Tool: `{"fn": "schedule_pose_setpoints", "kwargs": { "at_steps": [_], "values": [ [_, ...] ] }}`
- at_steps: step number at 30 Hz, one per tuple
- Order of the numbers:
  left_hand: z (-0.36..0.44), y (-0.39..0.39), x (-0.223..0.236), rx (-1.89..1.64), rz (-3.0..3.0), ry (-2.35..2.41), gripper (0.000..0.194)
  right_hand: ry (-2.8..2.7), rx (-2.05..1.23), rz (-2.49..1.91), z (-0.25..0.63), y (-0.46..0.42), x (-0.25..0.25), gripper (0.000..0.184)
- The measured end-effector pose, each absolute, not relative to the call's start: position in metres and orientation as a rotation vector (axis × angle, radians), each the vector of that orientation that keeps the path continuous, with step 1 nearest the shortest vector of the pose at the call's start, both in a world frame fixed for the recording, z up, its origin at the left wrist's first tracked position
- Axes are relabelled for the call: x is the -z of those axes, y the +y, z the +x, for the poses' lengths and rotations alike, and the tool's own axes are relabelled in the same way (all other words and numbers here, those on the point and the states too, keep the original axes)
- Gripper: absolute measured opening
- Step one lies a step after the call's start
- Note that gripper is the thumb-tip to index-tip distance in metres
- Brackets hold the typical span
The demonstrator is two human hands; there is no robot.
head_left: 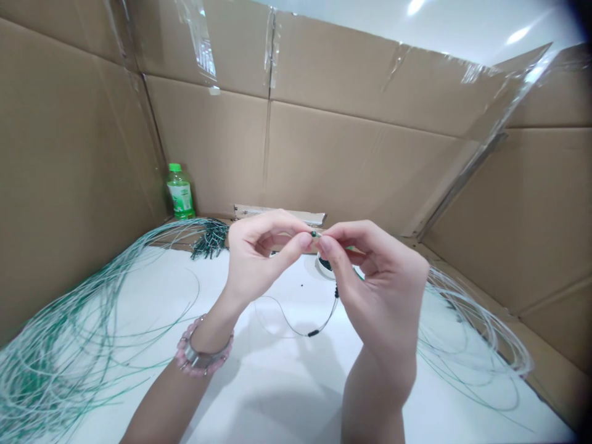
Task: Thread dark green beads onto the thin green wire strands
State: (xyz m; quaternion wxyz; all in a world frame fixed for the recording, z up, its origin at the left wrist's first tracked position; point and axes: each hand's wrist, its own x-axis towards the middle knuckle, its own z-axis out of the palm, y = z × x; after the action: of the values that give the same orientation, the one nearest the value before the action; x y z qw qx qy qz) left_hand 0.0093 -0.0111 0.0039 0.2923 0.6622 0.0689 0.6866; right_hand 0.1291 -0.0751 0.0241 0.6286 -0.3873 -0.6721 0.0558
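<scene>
My left hand [261,246] is raised over the white table, with thumb and forefinger pinching a small dark green bead-like piece [314,234]. Right beside it, my right hand [370,265] pinches what looks like the end of a thin green wire [319,235]; the fingertips hide most of it. The two pinches almost touch. Below them hangs a thin looped cord with black sleeves [313,333] on it, partly behind my right hand. A small white cup [325,267] with dark contents stands behind my right thumb, mostly hidden.
Long green and white wires [83,320] lie in a tangle at the left, ending in a dark green bundle [210,239]. More wires [481,320] curve at the right. A green bottle [180,192] stands in the back left corner. Cardboard walls [361,135] surround the white table [277,394].
</scene>
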Motion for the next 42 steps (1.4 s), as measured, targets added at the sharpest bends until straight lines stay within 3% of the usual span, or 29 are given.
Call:
{"fn": "schedule_pose_setpoints", "kwargs": {
  "at_steps": [8, 30, 42],
  "values": [
    [0.007, -0.012, -0.003, -1.905, 1.87, 0.163, 0.014, -1.595, -0.105, -0.898, 0.131, -0.078, -0.028, 0.012],
    [-0.004, -0.012, -0.009, -1.931, 2.342, 0.301, 0.018, -1.745, 0.331, -1.062, 0.137, -0.083, -0.028, 0.013],
    [-0.005, -0.011, -0.009, -1.887, 2.269, 0.254, 0.02, -1.644, 0.127, -0.931, 0.14, -0.079, -0.026, 0.014]
  ]
}}
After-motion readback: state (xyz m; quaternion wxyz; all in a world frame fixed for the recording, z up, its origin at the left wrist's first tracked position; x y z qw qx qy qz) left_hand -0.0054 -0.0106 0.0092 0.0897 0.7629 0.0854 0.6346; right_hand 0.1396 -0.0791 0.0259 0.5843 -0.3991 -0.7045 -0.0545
